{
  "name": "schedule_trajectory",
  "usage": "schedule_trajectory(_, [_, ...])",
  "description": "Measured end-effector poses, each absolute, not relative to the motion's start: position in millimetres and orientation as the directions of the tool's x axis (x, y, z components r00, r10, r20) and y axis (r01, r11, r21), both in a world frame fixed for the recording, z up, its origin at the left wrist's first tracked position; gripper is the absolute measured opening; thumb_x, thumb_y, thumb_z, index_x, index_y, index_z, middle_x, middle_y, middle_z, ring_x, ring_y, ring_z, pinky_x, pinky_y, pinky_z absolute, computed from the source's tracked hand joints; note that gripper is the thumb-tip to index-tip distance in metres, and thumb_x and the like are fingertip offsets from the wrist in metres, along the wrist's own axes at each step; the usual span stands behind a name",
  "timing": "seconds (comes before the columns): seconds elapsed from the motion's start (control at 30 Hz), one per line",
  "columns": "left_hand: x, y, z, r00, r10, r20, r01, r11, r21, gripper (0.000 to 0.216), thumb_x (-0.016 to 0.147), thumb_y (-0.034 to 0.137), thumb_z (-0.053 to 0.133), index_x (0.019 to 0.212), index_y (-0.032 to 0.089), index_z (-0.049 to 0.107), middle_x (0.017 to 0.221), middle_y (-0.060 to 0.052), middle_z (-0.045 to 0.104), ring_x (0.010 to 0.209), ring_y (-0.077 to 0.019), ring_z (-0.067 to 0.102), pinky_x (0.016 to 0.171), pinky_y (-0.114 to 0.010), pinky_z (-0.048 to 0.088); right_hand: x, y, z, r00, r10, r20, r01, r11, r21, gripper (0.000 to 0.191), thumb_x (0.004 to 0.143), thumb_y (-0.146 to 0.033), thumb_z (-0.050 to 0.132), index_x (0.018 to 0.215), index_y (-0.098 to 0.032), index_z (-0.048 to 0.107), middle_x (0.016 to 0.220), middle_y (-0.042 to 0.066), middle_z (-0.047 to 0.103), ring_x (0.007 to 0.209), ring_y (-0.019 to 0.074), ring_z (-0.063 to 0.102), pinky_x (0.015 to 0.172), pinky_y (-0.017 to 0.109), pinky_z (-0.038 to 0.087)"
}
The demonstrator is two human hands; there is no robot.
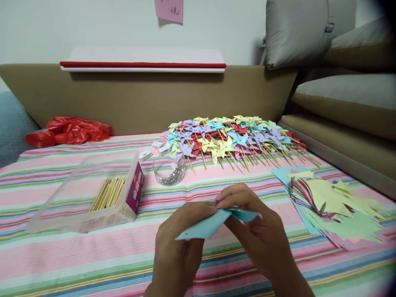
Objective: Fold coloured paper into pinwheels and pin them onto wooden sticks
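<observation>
A light-blue paper pinwheel piece (204, 225), partly folded, is held up above the striped cloth between both hands. My left hand (182, 231) grips its left side, thumb on top and fingers beneath. With fingers closed, my right hand (256, 225) pinches the folded part near the middle. A small hole shows near the left tip of the paper. What lies under the fingertips is hidden. Beyond the hands stands a clear round dish (168, 171) holding many small silver pins or fasteners.
Left, an open plastic box (83, 225) holds thin wooden sticks (108, 194). Finished pinwheels (222, 142) in several colours lie piled at the back. Cut paper sheets (337, 206) are stacked right. Small white boxes (145, 155) and a red plastic bag (74, 130) lie farther back. Cushions (343, 119) border the right.
</observation>
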State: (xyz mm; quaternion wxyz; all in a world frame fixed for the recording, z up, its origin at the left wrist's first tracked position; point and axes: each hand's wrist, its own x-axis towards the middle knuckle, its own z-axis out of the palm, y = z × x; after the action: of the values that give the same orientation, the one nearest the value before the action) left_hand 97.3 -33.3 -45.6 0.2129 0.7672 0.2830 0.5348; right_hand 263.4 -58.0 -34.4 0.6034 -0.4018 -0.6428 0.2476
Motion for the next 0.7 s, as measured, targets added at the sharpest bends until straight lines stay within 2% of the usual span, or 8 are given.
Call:
schedule_trajectory(0.07, [94.1, -33.3, -44.4, 0.298, 0.607, 0.736, 0.19, -0.794, 0.578, 0.037, 0.089, 0.002, 0.06, 0.115, 0.027, 0.065, 0.112, 0.001, 0.073, 0.104, -0.0131, 0.07, 0.09, -0.021, 0.055, 264.4, -59.8, -32.7, 0.037, 0.779, 0.626, 0.251, 0.599, -0.76, 0.016, 0.092, -0.013, 0.067, 0.099, -0.027, 0.069, 0.101, 0.0, 0.067, 0.099, 0.0148, 0.064, 0.084, 0.026, 0.052])
schedule_trajectory(0.17, [92.8, -34.4, -42.8, 0.255, 0.583, 0.771, 0.233, -0.811, 0.537, 0.034, 0.088, 0.003, 0.064, 0.112, 0.026, 0.067, 0.116, -0.002, 0.069, 0.106, -0.0151, 0.068, 0.09, -0.024, 0.055, 263.0, -60.7, -32.7, 0.045, 0.744, 0.666, 0.212, 0.645, -0.734, 0.022, 0.093, -0.008, 0.062, 0.101, -0.027, 0.068, 0.1, 0.0, 0.066, 0.099, 0.0147, 0.065, 0.084, 0.027, 0.053])
schedule_trajectory(0.33, [95.8, -34.5, -40.6, 0.149, 0.64, 0.753, 0.209, -0.765, 0.609, 0.031, 0.088, 0.002, 0.062, 0.109, 0.025, 0.066, 0.102, -0.001, 0.07, 0.1, -0.0155, 0.066, 0.084, -0.025, 0.055, 260.8, -60.0, -36.5, 0.049, 0.748, 0.662, 0.158, 0.649, -0.745, 0.026, 0.093, -0.005, 0.059, 0.104, -0.027, 0.066, 0.099, 0.001, 0.066, 0.098, 0.0165, 0.064, 0.085, 0.031, 0.054])
schedule_trajectory(0.53, [97.4, -34.4, -38.4, 0.181, 0.686, 0.705, 0.254, -0.725, 0.64, 0.022, 0.09, 0.012, 0.066, 0.104, 0.029, 0.066, 0.096, 0.0, 0.07, 0.092, -0.0171, 0.067, 0.079, -0.027, 0.053, 262.7, -60.7, -34.4, 0.054, 0.797, 0.602, 0.199, 0.582, -0.788, 0.018, 0.094, -0.014, 0.064, 0.102, -0.029, 0.067, 0.096, 0.0, 0.066, 0.095, 0.0166, 0.064, 0.084, 0.03, 0.052])
schedule_trajectory(0.7, [96.1, -33.1, -38.7, 0.24, 0.683, 0.69, 0.271, -0.73, 0.628, 0.021, 0.093, 0.009, 0.059, 0.104, 0.027, 0.063, 0.097, -0.001, 0.068, 0.096, -0.0163, 0.066, 0.083, -0.026, 0.052, 262.8, -60.1, -34.0, 0.035, 0.811, 0.584, 0.216, 0.565, -0.797, 0.014, 0.096, -0.017, 0.062, 0.103, -0.028, 0.066, 0.095, -0.001, 0.066, 0.094, 0.0148, 0.064, 0.084, 0.027, 0.05])
